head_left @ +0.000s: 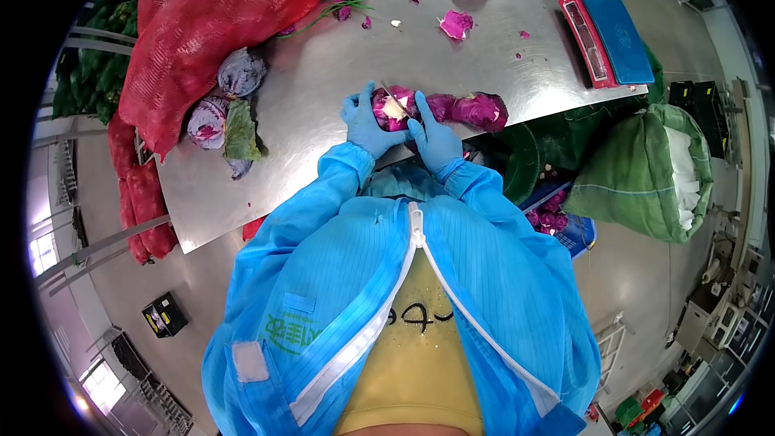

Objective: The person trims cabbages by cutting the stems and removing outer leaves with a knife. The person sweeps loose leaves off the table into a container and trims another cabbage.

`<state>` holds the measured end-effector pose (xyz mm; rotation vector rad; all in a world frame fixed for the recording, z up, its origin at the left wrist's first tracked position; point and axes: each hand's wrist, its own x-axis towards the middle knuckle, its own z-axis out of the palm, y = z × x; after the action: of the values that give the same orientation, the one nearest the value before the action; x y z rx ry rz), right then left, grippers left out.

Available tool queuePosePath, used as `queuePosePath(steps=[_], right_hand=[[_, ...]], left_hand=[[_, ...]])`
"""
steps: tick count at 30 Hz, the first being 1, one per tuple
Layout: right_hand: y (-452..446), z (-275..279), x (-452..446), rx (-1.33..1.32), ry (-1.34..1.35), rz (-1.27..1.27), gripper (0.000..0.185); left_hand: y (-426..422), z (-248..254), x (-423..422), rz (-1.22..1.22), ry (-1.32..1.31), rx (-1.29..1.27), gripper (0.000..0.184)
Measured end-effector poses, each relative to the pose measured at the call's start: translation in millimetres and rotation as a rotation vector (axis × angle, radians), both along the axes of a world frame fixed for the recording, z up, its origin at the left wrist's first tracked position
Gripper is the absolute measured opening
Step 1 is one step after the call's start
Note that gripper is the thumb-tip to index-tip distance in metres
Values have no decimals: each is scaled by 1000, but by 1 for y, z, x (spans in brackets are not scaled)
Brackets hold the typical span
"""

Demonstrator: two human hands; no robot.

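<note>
A round purple cabbage with a pale cut patch [391, 113] is resting at the near edge of a shiny steel table [323, 73], between two blue-gloved hands. The left hand [370, 123] is curling around its left side, holding it. The right hand [436, 139] is touching its right side, fingers partly bent; whether it is gripping the thin dark blade [388, 92] lying across the patch, I cannot tell. Just right, a peeled purple cabbage [481, 111] is lying on its side. Farther left, two bluish-purple cabbages [241, 73] are sitting beside a bulging red mesh sack [214, 20]. Beyond, a torn magenta leaf [456, 24] is lying flat.
</note>
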<state>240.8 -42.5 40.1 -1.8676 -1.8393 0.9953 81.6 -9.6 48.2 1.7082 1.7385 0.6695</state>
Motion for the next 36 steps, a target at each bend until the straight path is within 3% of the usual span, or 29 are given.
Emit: queuePosePath(steps=[6, 9, 11, 15, 24, 33, 36], right_hand=[[0, -4, 0, 11, 11, -28, 61], [1, 2, -1, -5, 8, -25, 60], [1, 7, -3, -32, -38, -39, 58], [2, 13, -4, -42, -107, -53, 56], [4, 12, -4, -44, -143, -119, 52], [9, 18, 4, -90, -39, -245, 49], [11, -1, 11, 38, 253, -321, 48]], left_hand=[[-1, 9, 0, -106, 146, -76, 117], [-4, 2, 1, -77, 92, -63, 115], [-7, -12, 3, -46, 37, 92, 112], [-7, -12, 6, -81, -111, 55, 111], [-14, -4, 18, -35, 77, 86, 107], [-9, 1, 32, -61, 135, 115, 104], [-14, 2, 31, -65, 145, 112, 103]])
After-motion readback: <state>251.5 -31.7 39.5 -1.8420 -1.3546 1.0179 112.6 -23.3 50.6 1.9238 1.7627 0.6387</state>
